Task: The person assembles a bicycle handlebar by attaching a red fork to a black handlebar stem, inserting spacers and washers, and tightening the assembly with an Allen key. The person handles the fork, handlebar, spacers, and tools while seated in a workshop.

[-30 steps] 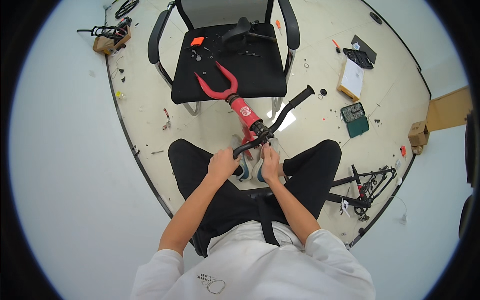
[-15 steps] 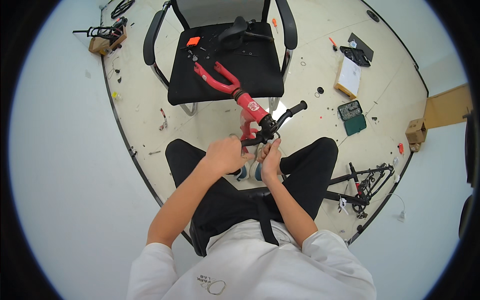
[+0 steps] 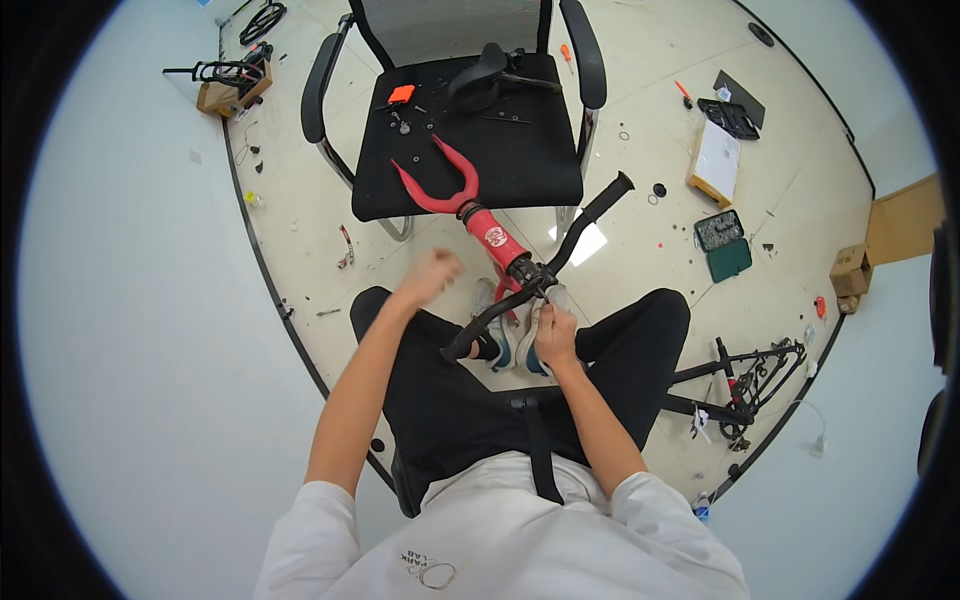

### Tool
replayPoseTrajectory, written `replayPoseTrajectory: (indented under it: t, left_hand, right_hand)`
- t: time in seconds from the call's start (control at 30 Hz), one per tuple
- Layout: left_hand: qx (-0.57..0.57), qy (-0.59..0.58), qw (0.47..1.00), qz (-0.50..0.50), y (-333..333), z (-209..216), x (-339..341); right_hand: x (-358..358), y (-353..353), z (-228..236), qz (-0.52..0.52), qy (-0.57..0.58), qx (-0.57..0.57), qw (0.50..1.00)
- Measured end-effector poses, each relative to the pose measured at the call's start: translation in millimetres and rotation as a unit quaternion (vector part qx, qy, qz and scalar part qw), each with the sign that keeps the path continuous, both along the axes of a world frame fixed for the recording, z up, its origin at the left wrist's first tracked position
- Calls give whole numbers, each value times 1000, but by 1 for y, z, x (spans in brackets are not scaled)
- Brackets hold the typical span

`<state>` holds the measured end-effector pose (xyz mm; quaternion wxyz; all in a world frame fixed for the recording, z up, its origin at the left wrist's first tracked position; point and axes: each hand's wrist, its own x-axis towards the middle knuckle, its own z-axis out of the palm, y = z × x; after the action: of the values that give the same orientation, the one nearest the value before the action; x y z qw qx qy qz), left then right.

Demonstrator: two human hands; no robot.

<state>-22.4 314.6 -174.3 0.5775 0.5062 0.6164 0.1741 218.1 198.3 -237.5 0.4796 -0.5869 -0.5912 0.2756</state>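
Observation:
A red bicycle frame (image 3: 493, 233) with a forked end leans against the chair's front edge, its prongs over the seat. Black handlebars (image 3: 590, 220) cross it at the stem (image 3: 530, 275), one grip up to the right and the other down by my left thigh. My right hand (image 3: 556, 334) is closed just below the stem, its fingers pinching a thin dark tool (image 3: 543, 297) that reaches up to it. My left hand (image 3: 432, 277) hangs in the air left of the frame, apart from the handlebars; its fingers are smeared by motion.
On the black chair seat (image 3: 460, 190) lie a bicycle saddle (image 3: 480, 80), an orange piece (image 3: 401, 94) and several small metal parts. A green case (image 3: 728, 258), a white-topped box (image 3: 714, 163) and a black bicycle frame (image 3: 735, 385) lie on the floor at right.
My left hand has let go of the handlebar and moved up and left. The handlebars have turned, bringing the left grip toward me. My right hand has stayed by the stem.

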Motion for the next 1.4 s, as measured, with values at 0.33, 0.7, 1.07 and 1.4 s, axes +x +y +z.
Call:
replayPoseTrajectory:
  t: [0.33,0.7,1.07,1.4]
  left_hand:
    - [196,38,963,182,51,-17,49]
    - [0,189,935,-300,-42,120,58]
    - [116,152,956,-223,-85,21,34]
    - [49,75,986,-138,-74,113,27]
  right_hand:
    - [-1,4,-23,-55,135,-80,986]
    - [-19,-3,17,-62,384,-189,902]
    - [32,19,8,98,-50,-21,994]
    - [-47,3,71,-41,632,-270,725]
